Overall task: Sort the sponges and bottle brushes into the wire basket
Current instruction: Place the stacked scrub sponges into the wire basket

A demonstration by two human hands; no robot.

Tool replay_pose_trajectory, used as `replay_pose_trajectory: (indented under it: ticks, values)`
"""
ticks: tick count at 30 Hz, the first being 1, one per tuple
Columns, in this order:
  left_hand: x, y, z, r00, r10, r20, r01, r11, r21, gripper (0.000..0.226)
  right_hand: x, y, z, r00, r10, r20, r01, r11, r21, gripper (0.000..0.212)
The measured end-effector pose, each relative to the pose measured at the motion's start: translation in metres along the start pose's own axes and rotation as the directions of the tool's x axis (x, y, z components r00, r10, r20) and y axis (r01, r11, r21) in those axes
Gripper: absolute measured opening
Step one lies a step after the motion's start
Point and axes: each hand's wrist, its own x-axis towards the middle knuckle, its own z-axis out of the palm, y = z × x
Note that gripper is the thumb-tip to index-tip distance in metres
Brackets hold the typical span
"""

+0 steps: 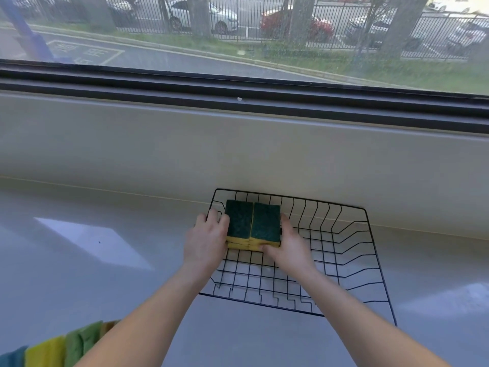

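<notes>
the person's left hand (209, 238) and right hand (289, 243) press in from either side on a block of sponges (252, 225), two stacks set side by side with green scouring faces up and yellow foam below. the left hand's fingers are curled against the block's 9 o'clock side and the right hand's fingers wrap its 3 o'clock side, with the right thumb across the near yellow edge, so both hands are grasping the sponges rather than lying slack. the block sits in the wire basket (352, 250), up in the corner toward 10 o'clock from the basket's middle, near the back wall and the left wall; whether its underside is already resting on the floor wires cannot be told from this view. the basket stands on a pale counter (105, 274) against the ledge below a window (238, 35). more sponges, a loose row (53, 348) of blue, yellow and green ones, lie at about 7 o'clock of the view, just beside the left forearm and well apart from the basket. no bottle brush shows anywhere. the step in hand looks like seating this block, and doing it well probably means keeping even pressure from both sides so the two stacks do not split at the seam, lowering until the foam rests flat on the wires, nudging it square into the corner, then easing both hands off together so nothing topples and room toward 3 o'clock is kept for what remains.
</notes>
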Motion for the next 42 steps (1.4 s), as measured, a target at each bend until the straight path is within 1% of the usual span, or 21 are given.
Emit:
replay_pose_trajectory:
  ticks: [3, 7, 9, 12, 14, 16, 18, 22, 30, 32, 37, 42]
  values:
    - [0.001, 0.000, -0.001, 1.000, 0.013, 0.016, -0.013, 1.000, 0.018, 0.039, 0.000, 0.000, 0.000, 1.000, -0.001, -0.014, 0.001, 1.000, 0.000, 0.092]
    - [-0.001, 0.000, 0.001, 1.000, 0.001, 0.000, -0.001, 1.000, 0.009, 0.037, -0.002, -0.003, -0.002, 1.000, 0.007, 0.020, -0.007, 1.000, 0.019, 0.093]
    - [-0.002, -0.001, 0.003, 1.000, -0.019, -0.012, 0.019, 1.000, -0.015, 0.045, -0.002, -0.005, -0.003, 0.999, 0.013, 0.033, -0.014, 0.999, 0.030, 0.094]
    - [-0.005, -0.003, 0.004, 0.999, -0.040, -0.024, 0.039, 0.998, -0.044, 0.064, -0.003, -0.008, -0.005, 0.999, 0.020, 0.046, -0.021, 1.000, 0.021, 0.096]
    - [-0.007, -0.004, 0.004, 0.999, -0.027, -0.033, 0.025, 0.997, -0.070, 0.078, -0.004, -0.010, -0.006, 0.998, 0.031, 0.058, -0.032, 0.999, 0.018, 0.100]
    - [-0.010, -0.004, 0.003, 0.999, -0.011, -0.043, 0.007, 0.997, -0.078, 0.087, -0.005, -0.012, -0.008, 0.997, 0.037, 0.069, -0.038, 0.999, 0.021, 0.103]
    - [-0.015, -0.004, 0.002, 0.998, -0.001, -0.070, -0.004, 0.997, -0.076, 0.083, -0.007, -0.013, -0.010, 0.997, 0.030, 0.070, -0.032, 0.999, 0.021, 0.103]
    - [-0.025, 0.001, -0.004, 0.993, 0.034, -0.109, -0.044, 0.995, -0.090, 0.072, -0.014, -0.015, -0.017, 0.998, 0.033, 0.052, -0.034, 0.999, 0.019, 0.095]
    - [-0.047, 0.013, -0.023, 0.997, 0.065, -0.040, -0.068, 0.994, -0.090, 0.065, -0.041, -0.018, -0.049, 0.996, 0.043, 0.082, -0.031, 0.989, -0.142, 0.087]
    - [-0.057, 0.018, -0.029, 0.997, 0.071, -0.043, -0.074, 0.993, -0.096, 0.062, -0.054, -0.018, -0.060, 0.997, 0.029, 0.075, -0.015, 0.984, -0.179, 0.083]
    - [-0.089, 0.036, -0.048, 0.993, 0.096, -0.064, -0.102, 0.989, -0.106, 0.063, -0.100, -0.013, -0.088, 0.998, -0.022, 0.059, 0.036, 0.966, -0.254, 0.074]
    - [-0.131, 0.063, -0.066, 0.977, 0.165, -0.134, -0.179, 0.979, -0.101, 0.055, -0.154, 0.006, -0.112, 0.999, -0.047, 0.006, 0.047, 0.970, -0.236, 0.065]
